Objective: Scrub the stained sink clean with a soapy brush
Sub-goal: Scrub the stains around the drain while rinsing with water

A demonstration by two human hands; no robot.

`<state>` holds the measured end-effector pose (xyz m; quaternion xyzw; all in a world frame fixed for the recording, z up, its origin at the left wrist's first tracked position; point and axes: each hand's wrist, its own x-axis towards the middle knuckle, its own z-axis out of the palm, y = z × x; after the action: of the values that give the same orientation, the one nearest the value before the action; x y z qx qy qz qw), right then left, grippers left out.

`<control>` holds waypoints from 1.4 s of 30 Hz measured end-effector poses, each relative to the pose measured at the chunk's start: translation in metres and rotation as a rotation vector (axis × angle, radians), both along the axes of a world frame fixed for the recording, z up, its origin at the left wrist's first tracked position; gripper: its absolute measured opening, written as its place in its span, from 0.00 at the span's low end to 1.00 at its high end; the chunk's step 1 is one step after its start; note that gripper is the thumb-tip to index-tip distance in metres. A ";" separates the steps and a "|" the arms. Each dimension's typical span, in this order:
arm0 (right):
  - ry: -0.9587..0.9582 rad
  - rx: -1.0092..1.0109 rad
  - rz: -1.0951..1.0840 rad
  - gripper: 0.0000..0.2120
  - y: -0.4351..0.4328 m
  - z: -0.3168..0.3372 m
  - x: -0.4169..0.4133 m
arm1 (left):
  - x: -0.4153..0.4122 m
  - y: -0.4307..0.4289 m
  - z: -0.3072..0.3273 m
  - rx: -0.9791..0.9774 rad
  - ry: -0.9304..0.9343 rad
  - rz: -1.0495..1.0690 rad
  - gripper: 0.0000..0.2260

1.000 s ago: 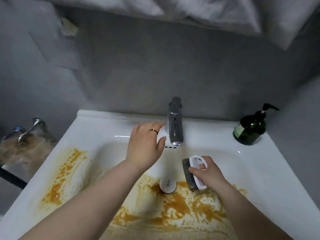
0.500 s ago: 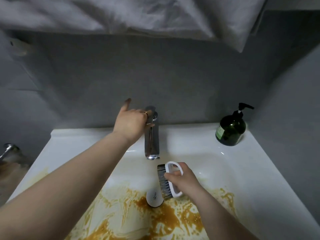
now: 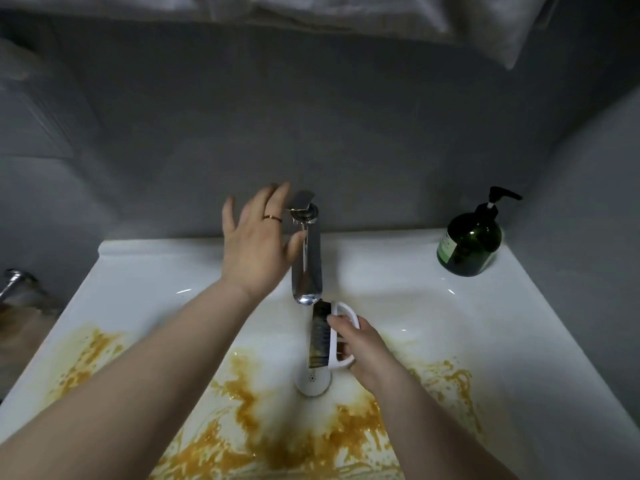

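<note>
Nearest, cut off by the bottom edge: two bare forearms over one white sink, smeared with orange-brown stains. At centre, one round drain plug, partly hidden behind one white-handled brush, gripped in the right hand just below the spout of one chrome tap. Beside the tap lever, the left hand, fingers spread and holding nothing, with one gold ring. On the far right rim, one dark green pump bottle, label too small to read. Overhead, pale cloth, cut off.
</note>
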<state>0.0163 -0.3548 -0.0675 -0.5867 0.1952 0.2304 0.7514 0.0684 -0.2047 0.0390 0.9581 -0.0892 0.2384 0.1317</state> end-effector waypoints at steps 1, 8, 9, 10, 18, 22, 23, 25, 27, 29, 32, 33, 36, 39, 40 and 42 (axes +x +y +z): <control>-0.003 0.032 -0.007 0.03 0.002 0.000 0.002 | -0.009 0.003 -0.008 -0.022 -0.041 -0.031 0.26; 0.022 -0.040 -0.080 0.14 0.023 -0.003 0.014 | -0.048 0.010 -0.040 -0.009 0.271 -0.152 0.34; 0.029 -0.052 -0.090 0.15 0.023 -0.004 0.015 | -0.048 0.011 -0.041 -0.007 0.291 -0.147 0.36; 0.039 -0.057 -0.099 0.15 0.023 -0.005 0.016 | -0.046 0.011 -0.039 0.010 0.301 -0.146 0.37; 0.059 0.087 -0.176 0.16 0.013 -0.014 0.013 | -0.049 0.008 -0.030 0.086 0.425 -0.144 0.24; 0.036 0.176 -0.197 0.07 0.020 -0.007 0.017 | -0.048 0.007 -0.030 0.078 0.432 -0.137 0.24; 0.041 0.180 -0.211 0.04 0.023 -0.005 0.018 | -0.048 0.007 -0.029 0.083 0.435 -0.136 0.24; 0.087 0.165 -0.251 0.06 0.027 -0.003 0.021 | -0.048 0.007 -0.028 0.078 0.442 -0.136 0.24; 0.142 0.124 -0.299 0.17 0.027 -0.006 0.023 | -0.048 0.006 -0.028 0.073 0.443 -0.135 0.24; 0.167 0.095 -0.354 0.24 0.023 -0.008 0.023 | -0.049 0.006 -0.028 0.065 0.441 -0.134 0.24; 0.118 0.145 -0.325 0.23 0.013 -0.007 0.021 | -0.050 0.005 -0.028 0.039 0.447 -0.134 0.24; 0.102 0.165 -0.287 0.21 0.008 -0.004 0.019 | -0.051 0.004 -0.028 0.036 0.448 -0.133 0.24; 0.059 0.234 -0.114 0.14 -0.002 0.001 0.014 | -0.051 0.005 -0.027 0.041 0.449 -0.125 0.24; 0.082 0.216 0.045 0.11 -0.007 0.009 0.006 | -0.051 0.005 -0.026 0.041 0.452 -0.126 0.24; 0.093 0.180 0.081 0.09 -0.009 0.007 0.005 | -0.051 0.005 -0.026 0.039 0.452 -0.128 0.24; 0.116 0.114 0.118 0.09 -0.007 0.005 0.002 | -0.051 0.005 -0.027 0.032 0.450 -0.129 0.24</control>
<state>0.0188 -0.3618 -0.0626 -0.5393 0.1900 0.3186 0.7560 0.0173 -0.1996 0.0122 0.9813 -0.1226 0.0085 0.1479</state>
